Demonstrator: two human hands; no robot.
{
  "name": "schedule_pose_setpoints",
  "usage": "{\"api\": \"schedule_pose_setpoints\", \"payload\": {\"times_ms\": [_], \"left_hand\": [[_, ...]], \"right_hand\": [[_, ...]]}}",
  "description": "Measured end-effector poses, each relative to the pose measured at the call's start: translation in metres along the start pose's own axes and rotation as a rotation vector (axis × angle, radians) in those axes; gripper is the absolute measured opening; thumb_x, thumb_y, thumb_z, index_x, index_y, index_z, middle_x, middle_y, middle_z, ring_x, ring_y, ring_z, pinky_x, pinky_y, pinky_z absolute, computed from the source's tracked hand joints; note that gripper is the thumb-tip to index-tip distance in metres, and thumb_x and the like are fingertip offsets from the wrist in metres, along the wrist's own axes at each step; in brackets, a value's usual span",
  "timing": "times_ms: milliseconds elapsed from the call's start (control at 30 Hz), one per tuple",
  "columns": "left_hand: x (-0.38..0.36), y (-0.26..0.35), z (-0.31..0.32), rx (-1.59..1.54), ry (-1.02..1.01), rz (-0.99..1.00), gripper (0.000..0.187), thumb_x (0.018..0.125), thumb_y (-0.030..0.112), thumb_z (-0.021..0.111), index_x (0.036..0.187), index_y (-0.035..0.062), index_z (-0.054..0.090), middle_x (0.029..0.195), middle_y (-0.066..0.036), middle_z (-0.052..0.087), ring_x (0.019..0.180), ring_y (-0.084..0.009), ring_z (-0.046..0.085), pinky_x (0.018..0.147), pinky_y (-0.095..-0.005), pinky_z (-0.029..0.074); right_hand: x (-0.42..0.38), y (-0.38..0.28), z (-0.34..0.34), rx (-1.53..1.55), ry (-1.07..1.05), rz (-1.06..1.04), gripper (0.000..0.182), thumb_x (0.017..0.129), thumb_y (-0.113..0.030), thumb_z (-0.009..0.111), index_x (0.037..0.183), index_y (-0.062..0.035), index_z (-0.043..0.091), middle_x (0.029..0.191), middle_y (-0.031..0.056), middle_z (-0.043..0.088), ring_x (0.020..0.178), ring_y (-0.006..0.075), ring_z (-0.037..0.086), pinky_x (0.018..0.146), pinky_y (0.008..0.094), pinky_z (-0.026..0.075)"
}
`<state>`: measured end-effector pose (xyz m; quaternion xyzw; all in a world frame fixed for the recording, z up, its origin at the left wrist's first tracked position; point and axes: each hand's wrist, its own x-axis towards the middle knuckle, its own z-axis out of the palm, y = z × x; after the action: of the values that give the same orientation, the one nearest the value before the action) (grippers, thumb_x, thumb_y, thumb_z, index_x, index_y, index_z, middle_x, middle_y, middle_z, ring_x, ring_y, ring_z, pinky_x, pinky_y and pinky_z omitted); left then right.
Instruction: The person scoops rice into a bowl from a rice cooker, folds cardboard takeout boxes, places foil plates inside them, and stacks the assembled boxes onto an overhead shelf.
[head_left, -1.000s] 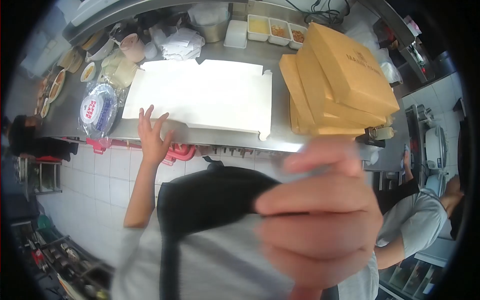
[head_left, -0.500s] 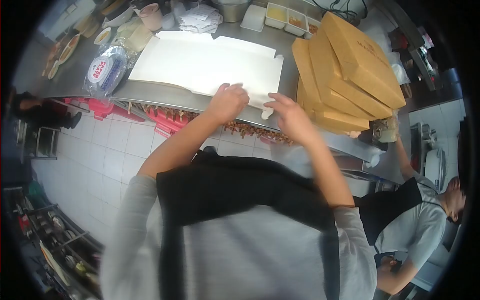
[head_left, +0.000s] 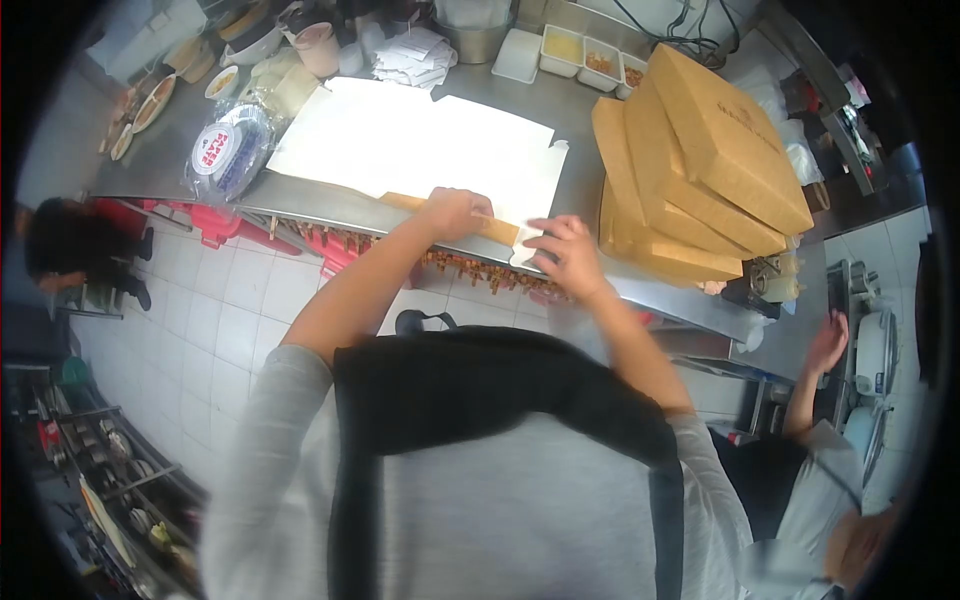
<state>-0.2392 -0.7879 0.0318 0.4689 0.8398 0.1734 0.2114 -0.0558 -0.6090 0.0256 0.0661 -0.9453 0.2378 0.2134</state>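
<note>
Left hand (head_left: 460, 213) on white cardboard (head_left: 420, 143), right hand (head_left: 568, 252) too, boxes (head_left: 735, 130) beside (brown)

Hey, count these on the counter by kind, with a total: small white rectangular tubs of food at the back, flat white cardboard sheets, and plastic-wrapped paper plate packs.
Small white rectangular food tubs: 3
Flat white cardboard sheet: 1
Plastic-wrapped paper plate pack: 1
Total: 5

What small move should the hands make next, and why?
Probably the right hand should tuck the corner flap inward while the left hand steadies the front edge. That edge of the white card shows a brown strip, so it seems partly raised, and the right fingers are at the flap.
</note>
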Motion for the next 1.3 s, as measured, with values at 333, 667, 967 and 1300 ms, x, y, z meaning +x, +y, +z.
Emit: {"api": "schedule_pose_setpoints", "payload": {"times_ms": [333,667,967,1300], "left_hand": [[-0.006,0.011,-0.01,-0.003,-0.155,0.001,0.02,0.083,0.037,0.06,0.097,0.0255,0.07,0.091,0.003,0.07,0.091,-0.0163,0.062,0.096,-0.037,0.033],[-0.002,0.009,-0.007,-0.063,-0.189,0.05,0.017,0.081,0.034,0.063,0.092,0.0239,0.07,0.091,0.003,0.069,0.091,-0.0154,0.06,0.097,-0.0402,0.024],[-0.017,0.025,0.018,0.122,0.254,0.164,0.021,0.076,0.029,0.071,0.095,0.0229,0.069,0.09,0.004,0.065,0.099,-0.0161,0.056,0.102,-0.051,0.025],[-0.118,-0.11,-0.069,0.181,0.84,-0.025,0.047,0.072,-0.001,0.057,0.115,0.0179,0.062,0.12,-0.01,0.053,0.115,-0.034,0.046,0.1,-0.045,0.038]], "right_hand": [[0.004,-0.016,0.037,0.33,0.203,0.349,0.014,0.075,-0.013,0.073,0.074,-0.0056,0.062,0.075,0.0062,0.06,0.06,0.0188,0.057,0.056,0.0302,0.046],[-0.001,-0.019,0.053,0.226,0.368,0.252,0.013,0.072,-0.008,0.072,0.074,-0.0076,0.059,0.081,0.0049,0.058,0.072,0.0242,0.058,0.061,0.0341,0.048],[0.015,-0.025,0.03,-0.062,0.215,0.11,0.016,0.066,-0.011,0.075,0.073,-0.0089,0.061,0.097,0.0048,0.057,0.087,0.0284,0.052,0.076,0.0399,0.044],[0.046,-0.054,0.002,-0.171,0.18,0.119,0.029,0.069,-0.005,0.065,0.098,-0.0097,0.063,0.115,0.0119,0.052,0.107,0.0338,0.049,0.09,0.0438,0.041]]}}
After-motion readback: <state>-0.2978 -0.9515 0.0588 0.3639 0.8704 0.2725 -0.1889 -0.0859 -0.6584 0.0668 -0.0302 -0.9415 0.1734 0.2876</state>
